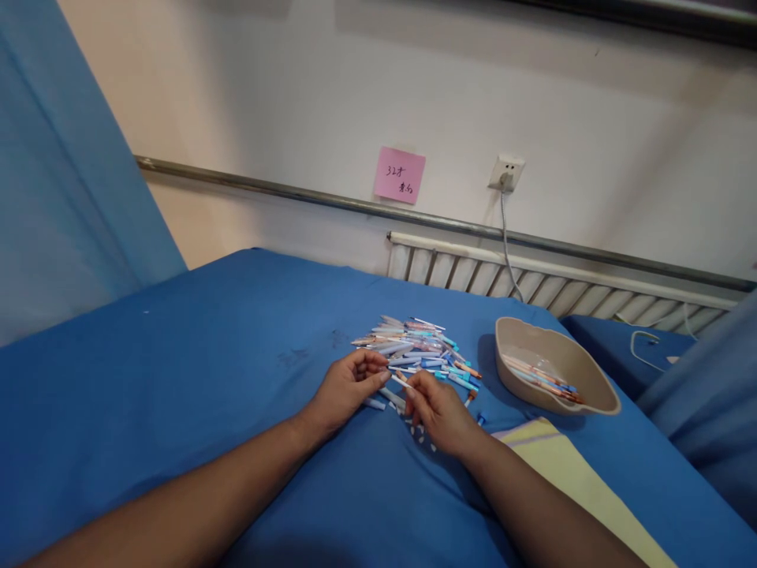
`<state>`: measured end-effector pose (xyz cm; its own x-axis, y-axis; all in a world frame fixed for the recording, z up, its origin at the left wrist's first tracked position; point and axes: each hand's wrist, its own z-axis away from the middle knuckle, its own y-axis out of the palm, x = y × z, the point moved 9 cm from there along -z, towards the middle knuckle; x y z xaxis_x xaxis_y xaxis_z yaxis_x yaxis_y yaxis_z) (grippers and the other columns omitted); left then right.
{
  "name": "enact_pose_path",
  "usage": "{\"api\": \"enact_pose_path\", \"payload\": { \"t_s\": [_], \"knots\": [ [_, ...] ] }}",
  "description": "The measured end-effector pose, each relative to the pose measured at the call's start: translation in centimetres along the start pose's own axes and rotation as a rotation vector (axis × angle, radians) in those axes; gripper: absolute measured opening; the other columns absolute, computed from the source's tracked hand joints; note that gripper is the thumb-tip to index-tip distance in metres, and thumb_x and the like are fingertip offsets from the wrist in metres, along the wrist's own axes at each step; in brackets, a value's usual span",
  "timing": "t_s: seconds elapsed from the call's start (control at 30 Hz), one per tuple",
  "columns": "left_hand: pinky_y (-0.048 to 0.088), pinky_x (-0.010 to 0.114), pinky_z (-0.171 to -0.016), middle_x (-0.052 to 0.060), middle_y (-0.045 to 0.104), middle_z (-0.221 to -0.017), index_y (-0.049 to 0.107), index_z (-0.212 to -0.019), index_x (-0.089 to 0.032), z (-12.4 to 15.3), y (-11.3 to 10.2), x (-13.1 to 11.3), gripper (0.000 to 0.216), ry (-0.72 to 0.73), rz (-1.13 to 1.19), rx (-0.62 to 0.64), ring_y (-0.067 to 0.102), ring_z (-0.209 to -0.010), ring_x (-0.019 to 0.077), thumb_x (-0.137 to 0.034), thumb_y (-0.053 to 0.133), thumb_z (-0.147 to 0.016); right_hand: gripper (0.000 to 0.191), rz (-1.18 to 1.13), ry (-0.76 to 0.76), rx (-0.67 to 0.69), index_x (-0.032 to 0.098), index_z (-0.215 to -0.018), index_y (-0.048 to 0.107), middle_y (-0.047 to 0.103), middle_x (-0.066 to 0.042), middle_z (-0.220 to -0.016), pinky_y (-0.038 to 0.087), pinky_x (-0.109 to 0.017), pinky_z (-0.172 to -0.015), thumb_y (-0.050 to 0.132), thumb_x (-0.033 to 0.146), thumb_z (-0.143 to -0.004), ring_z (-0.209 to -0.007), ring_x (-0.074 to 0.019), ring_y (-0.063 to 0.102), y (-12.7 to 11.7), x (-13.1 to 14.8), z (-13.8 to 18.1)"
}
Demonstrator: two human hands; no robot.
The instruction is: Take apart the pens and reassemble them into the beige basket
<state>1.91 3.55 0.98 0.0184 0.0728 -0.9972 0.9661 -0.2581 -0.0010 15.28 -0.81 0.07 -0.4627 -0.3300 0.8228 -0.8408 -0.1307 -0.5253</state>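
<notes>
My left hand (348, 386) and my right hand (441, 412) are close together in front of a pile of pen parts (417, 341) on the blue cloth. A thin white pen part (402, 382) runs from the pinched fingers of my right hand toward the left fingertips. The thumb and index finger of my left hand are pressed together; what sits between them is too small to name. The pile mixes grey-white barrels with blue, teal and orange pieces. Below the hands lie small white bits (421, 438) and a few pale barrels (374, 404).
Right of the pile stands a beige basin (600, 386) with several pens (541, 377) in it. A yellow cloth (568, 465) lies near my right forearm. Behind the blue-covered surface (195, 355) are a radiator (473, 272), a rail and a plugged-in cord (505, 237).
</notes>
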Motion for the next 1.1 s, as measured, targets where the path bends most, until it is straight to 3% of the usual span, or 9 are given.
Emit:
{"api": "enact_pose_path", "payload": {
  "t_s": [0.4,0.6,0.73,0.87,1.1],
  "knots": [
    [0.048,0.026,-0.068,0.001,0.062,-0.078,0.058,-0.090,-0.015,-0.1,0.2,-0.2,0.033,0.003,-0.048,0.048,0.059,-0.072,0.0125,-0.027,0.072,-0.063,0.021,-0.168,0.042,-0.049,0.021,-0.083,0.048,0.057,0.003,-0.066,0.042,-0.022,-0.053,0.039,0.038,-0.091,-0.053,-0.0110,0.054,-0.2,-0.7,-0.1],
    [0.046,0.026,-0.067,0.001,0.062,-0.078,0.060,-0.087,-0.015,-1.2,-1.3,-0.9,0.024,0.093,-0.292,0.062,0.058,-0.071,0.0138,-0.032,0.064,-0.071,0.027,-0.300,0.060,-0.158,0.021,-0.085,0.048,0.056,0.003,-0.065,0.041,-0.023,-0.050,0.040,0.047,-0.088,-0.051,-0.0116,0.052,-1.1,-2.0,-0.4],
    [0.044,0.028,-0.075,0.002,0.063,-0.085,0.063,-0.088,-0.019,-0.2,0.7,-2.0,0.014,0.288,-0.672,0.294,0.057,-0.081,0.0164,-0.027,0.055,-0.079,0.027,-0.303,0.060,-0.183,0.021,-0.085,0.049,0.057,0.002,-0.067,0.042,-0.024,-0.051,0.041,0.047,-0.088,-0.053,-0.0124,0.053,-1.4,-2.4,-0.5],
    [0.037,0.033,-0.090,0.004,0.062,-0.099,0.060,-0.102,-0.023,2.2,3.7,-2.6,0.021,0.493,-0.915,0.495,0.053,-0.097,0.0199,-0.026,0.057,-0.081,0.026,-0.298,0.058,-0.179,0.021,-0.086,0.050,0.056,0.002,-0.067,0.041,-0.024,-0.051,0.042,0.046,-0.088,-0.053,-0.0127,0.053,-1.4,-2.3,-0.5],
    [0.039,0.032,-0.083,0.004,0.059,-0.091,0.058,-0.091,-0.021,2.2,3.9,-2.1,0.012,0.460,-0.988,0.440,0.051,-0.091,0.0209,-0.026,0.057,-0.080,0.025,-0.248,0.034,-0.152,0.021,-0.084,0.049,0.056,0.002,-0.067,0.041,-0.024,-0.052,0.041,0.044,-0.089,-0.053,-0.0125,0.053,-1.3,-1.5,-0.4]
  ]
}}
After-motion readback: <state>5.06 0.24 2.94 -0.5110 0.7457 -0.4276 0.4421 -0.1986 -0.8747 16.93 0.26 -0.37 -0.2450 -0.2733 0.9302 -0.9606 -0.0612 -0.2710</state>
